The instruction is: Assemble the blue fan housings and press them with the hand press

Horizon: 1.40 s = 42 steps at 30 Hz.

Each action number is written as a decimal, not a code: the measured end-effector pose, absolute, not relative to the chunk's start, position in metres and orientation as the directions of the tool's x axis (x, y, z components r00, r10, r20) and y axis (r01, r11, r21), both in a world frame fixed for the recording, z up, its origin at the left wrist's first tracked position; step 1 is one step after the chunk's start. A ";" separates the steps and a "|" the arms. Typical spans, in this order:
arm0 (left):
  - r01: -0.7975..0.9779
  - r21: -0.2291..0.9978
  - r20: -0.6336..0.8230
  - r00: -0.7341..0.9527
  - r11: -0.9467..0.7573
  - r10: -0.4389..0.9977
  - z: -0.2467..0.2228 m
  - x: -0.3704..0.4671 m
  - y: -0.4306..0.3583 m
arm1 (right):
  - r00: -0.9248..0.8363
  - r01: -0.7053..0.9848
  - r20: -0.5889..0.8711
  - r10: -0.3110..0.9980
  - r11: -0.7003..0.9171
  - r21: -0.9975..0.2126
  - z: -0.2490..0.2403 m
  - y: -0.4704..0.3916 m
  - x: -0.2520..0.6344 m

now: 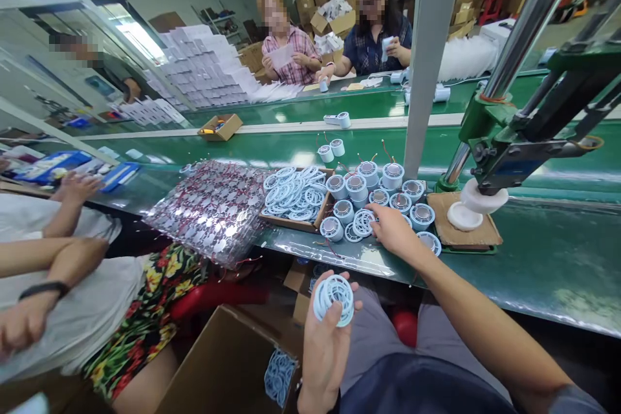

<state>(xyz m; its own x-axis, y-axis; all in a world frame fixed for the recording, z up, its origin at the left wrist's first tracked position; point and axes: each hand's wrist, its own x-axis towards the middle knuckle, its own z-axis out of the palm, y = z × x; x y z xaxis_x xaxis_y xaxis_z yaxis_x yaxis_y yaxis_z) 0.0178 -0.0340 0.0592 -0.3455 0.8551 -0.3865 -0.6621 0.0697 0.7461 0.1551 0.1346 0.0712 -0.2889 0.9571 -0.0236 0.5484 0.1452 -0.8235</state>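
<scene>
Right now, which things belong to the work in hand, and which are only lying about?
Seemingly in use:
pale-blue rings in the left hand
more rings at the right hand
cylindrical parts nearby

Apparently lying about:
small carton
stacked white boxes

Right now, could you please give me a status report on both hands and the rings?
Left hand holding several light-blue rings. Right hand at another light-blue ring. Round wired housings crowded close by.

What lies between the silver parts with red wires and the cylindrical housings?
An open cardboard box of light-blue rings, shown in the head view.
</scene>
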 end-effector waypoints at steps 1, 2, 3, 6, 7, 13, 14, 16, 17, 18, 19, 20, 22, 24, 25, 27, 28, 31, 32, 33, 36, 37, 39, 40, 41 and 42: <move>-0.678 0.730 -0.399 -0.321 0.085 0.859 0.057 0.018 -0.035 | -0.267 0.579 0.005 0.964 0.165 -0.799 0.071 0.139 0.153; -0.690 0.718 -0.407 -0.303 0.096 0.862 0.056 0.019 -0.036 | -0.248 0.604 0.034 0.968 0.182 -0.776 0.070 0.141 0.152; -0.699 0.708 -0.411 -0.292 0.101 0.863 0.054 0.019 -0.036 | -0.235 0.623 0.061 0.970 0.199 -0.757 0.069 0.140 0.151; -0.733 0.672 -0.417 -0.257 0.105 0.872 0.049 0.018 -0.036 | -0.245 0.641 0.121 0.962 0.255 -0.724 0.066 0.126 0.156; -0.752 0.650 -0.420 -0.237 0.108 0.876 0.049 0.018 -0.035 | -0.260 0.638 0.133 0.956 0.274 -0.720 0.066 0.120 0.160; -0.848 0.456 -0.440 0.048 0.270 0.897 0.059 0.023 -0.026 | -0.413 0.531 0.148 0.898 0.370 -0.762 0.073 0.075 0.184; -0.850 0.443 -0.426 0.082 0.287 0.901 0.062 0.025 -0.025 | -0.435 0.482 0.157 0.887 0.377 -0.791 0.074 0.066 0.187; -0.852 0.427 -0.390 0.129 0.303 0.912 0.065 0.029 -0.024 | -0.463 0.361 0.186 0.867 0.376 -0.854 0.076 0.049 0.192; -0.853 0.421 -0.376 0.146 0.309 0.915 0.067 0.031 -0.024 | -0.469 0.303 0.203 0.860 0.372 -0.877 0.076 0.041 0.194; -0.853 0.416 -0.363 0.162 0.315 0.918 0.068 0.032 -0.024 | -0.476 0.259 0.214 0.853 0.369 -0.893 0.075 0.034 0.196; -0.853 0.412 -0.351 0.175 0.319 0.920 0.069 0.034 -0.024 | -0.487 0.236 0.220 0.845 0.370 -0.899 0.075 0.027 0.198; -0.852 0.410 -0.340 0.188 0.325 0.921 0.070 0.035 -0.024 | -0.502 0.224 0.219 0.836 0.371 -0.901 0.073 0.022 0.200; -0.849 0.408 -0.322 0.209 0.335 0.923 0.072 0.037 -0.024 | -0.524 0.230 0.194 0.830 0.356 -0.906 0.070 0.013 0.201; -0.846 0.408 -0.313 0.224 0.343 0.923 0.074 0.037 -0.025 | -0.536 0.249 0.143 0.832 0.318 -0.915 0.068 0.008 0.201; -0.844 0.410 -0.314 0.226 0.346 0.922 0.075 0.038 -0.026 | -0.536 0.256 0.118 0.836 0.295 -0.921 0.067 0.006 0.200; -0.841 0.416 -0.317 0.224 0.347 0.921 0.075 0.039 -0.027 | -0.532 0.253 0.087 0.842 0.256 -0.933 0.068 0.004 0.197; -0.839 0.420 -0.319 0.221 0.347 0.922 0.076 0.039 -0.028 | -0.529 0.246 0.082 0.844 0.245 -0.938 0.069 0.004 0.196; -0.832 0.438 -0.315 0.213 0.341 0.925 0.077 0.041 -0.030 | -0.522 0.211 0.103 0.847 0.246 -0.946 0.075 0.004 0.194; -0.828 0.446 -0.310 0.214 0.341 0.926 0.078 0.041 -0.030 | -0.522 0.198 0.115 0.845 0.251 -0.948 0.076 0.004 0.194; -0.824 0.452 -0.305 0.217 0.341 0.927 0.079 0.041 -0.030 | -0.521 0.183 0.128 0.844 0.257 -0.949 0.078 0.004 0.194; -0.810 0.475 -0.292 0.224 0.345 0.930 0.081 0.041 -0.029 | -0.510 0.144 0.159 0.845 0.266 -0.953 0.081 0.003 0.194; -0.805 0.484 -0.289 0.223 0.344 0.931 0.082 0.041 -0.029 | -0.504 0.133 0.168 0.847 0.268 -0.954 0.081 0.003 0.194; -0.794 0.504 -0.282 0.221 0.340 0.934 0.082 0.042 -0.029 | -0.501 0.119 0.176 0.848 0.269 -0.956 0.083 0.003 0.194; -0.789 0.511 -0.280 0.220 0.339 0.934 0.082 0.042 -0.029 | -0.502 0.114 0.178 0.846 0.269 -0.956 0.083 0.003 0.193; -0.787 0.516 -0.280 0.219 0.339 0.935 0.082 0.042 -0.030 | -0.502 0.110 0.181 0.846 0.270 -0.956 0.084 0.004 0.193; -0.786 0.517 -0.284 0.217 0.340 0.934 0.081 0.042 -0.030 | -0.500 0.105 0.186 0.846 0.273 -0.956 0.084 0.004 0.193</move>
